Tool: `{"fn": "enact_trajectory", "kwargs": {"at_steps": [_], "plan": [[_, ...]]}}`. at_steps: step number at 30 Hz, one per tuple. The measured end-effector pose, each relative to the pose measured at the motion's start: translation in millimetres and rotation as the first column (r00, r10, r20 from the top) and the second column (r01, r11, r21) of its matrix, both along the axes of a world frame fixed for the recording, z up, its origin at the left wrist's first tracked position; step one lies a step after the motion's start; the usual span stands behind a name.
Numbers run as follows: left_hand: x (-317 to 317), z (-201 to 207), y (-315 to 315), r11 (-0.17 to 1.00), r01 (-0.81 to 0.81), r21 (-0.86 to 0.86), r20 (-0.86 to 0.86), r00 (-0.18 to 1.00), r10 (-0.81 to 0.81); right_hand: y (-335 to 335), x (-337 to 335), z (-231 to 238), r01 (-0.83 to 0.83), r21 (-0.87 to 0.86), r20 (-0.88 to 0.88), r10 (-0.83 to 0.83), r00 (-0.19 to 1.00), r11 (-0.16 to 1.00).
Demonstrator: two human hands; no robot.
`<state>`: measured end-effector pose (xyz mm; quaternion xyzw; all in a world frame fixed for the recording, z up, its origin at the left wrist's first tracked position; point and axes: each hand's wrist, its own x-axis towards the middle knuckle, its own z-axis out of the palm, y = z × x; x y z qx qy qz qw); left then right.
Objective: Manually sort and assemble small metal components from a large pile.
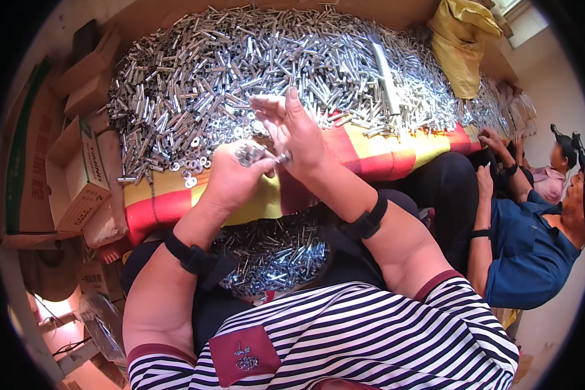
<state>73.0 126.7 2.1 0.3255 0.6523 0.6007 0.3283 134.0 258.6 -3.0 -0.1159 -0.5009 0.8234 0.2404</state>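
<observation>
My left hand (231, 179) is closed around several small metal fasteners (250, 155), and one of them sticks out between thumb and finger toward my right palm. My right hand (299, 136) is open beside it, fingers stretched and thumb up, with its palm at the end of that piece. Whether palm and piece touch, I cannot tell. Beyond both hands lies a large heap of shiny metal sleeves (240, 65). Loose washers (192, 181) lie at its near edge, on a red and yellow checked cloth (364, 153). Below my wrists, more metal pins (276, 266) fill the space by my lap.
Cardboard boxes (78, 175) stand on the left. A pale metal strip (385, 75) lies on the heap, and a yellow sack (463, 49) rests at the far right. A co-worker in a blue shirt (533, 253) sits close on my right, with another person beyond.
</observation>
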Motion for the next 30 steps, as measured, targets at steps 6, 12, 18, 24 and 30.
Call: {"fn": "enact_trajectory", "kwargs": {"at_steps": [6,12,18,24,30], "plan": [[-35.9,-0.3,-20.6,0.98,-0.194,-0.038,0.304,0.932,0.197,-32.0,32.2,21.6,0.011,0.218,-0.016,-0.007,1.0,0.976],[-16.3,2.2,-39.5,0.947,0.222,-0.231,0.387,0.914,-0.12,8.6,22.4,-6.4,-0.065,0.997,0.076,-0.459,0.885,0.039],[-37.3,-0.7,-37.8,0.994,0.004,-0.107,0.735,0.674,0.077,9.0,11.3,-19.0,-0.281,0.923,0.132,-0.471,0.872,-0.263],[-35.1,-1.2,-32.7,0.949,-0.036,-0.314,0.466,0.865,0.187,-5.1,14.2,-9.9,-0.286,0.947,0.211,-0.389,0.897,-0.144],[-36.1,-13.7,-35.2,0.941,-0.205,-0.269,0.156,0.955,0.252,-23.5,23.8,-6.4,-0.398,0.917,0.387,-0.254,0.886,0.011]]}}
